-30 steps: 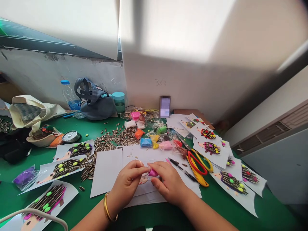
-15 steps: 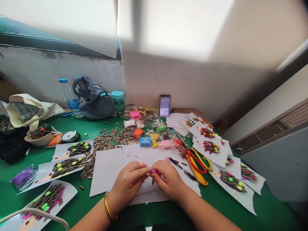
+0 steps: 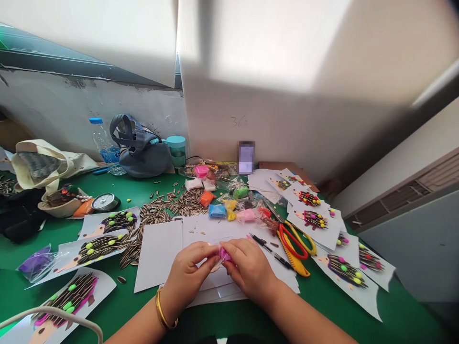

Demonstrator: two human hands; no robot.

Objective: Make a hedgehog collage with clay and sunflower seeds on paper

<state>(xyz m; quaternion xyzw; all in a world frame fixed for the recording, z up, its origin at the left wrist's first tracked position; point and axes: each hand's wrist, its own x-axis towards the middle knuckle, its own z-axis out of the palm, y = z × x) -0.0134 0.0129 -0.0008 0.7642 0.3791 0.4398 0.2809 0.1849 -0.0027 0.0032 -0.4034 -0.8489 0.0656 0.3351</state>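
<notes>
My left hand (image 3: pixel 191 267) and right hand (image 3: pixel 253 270) are together, fingertips pinched on a magenta clay packet (image 3: pixel 225 254) just above the white sheets (image 3: pixel 206 298). On the bench (image 3: pixel 208 324), hedgehog cards to my left (image 3: pixel 102 249) and right (image 3: pixel 347 273) already carry seeds and bright dots (image 3: pixel 72 287). I see no such covering beneath my hands, so this piece seems barely begun, though my fingers hide much.

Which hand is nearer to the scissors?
Right. The right hand is left of the scissors, on the near side, with a black pen between; the left hand is farther left, beyond the right hand.
</notes>
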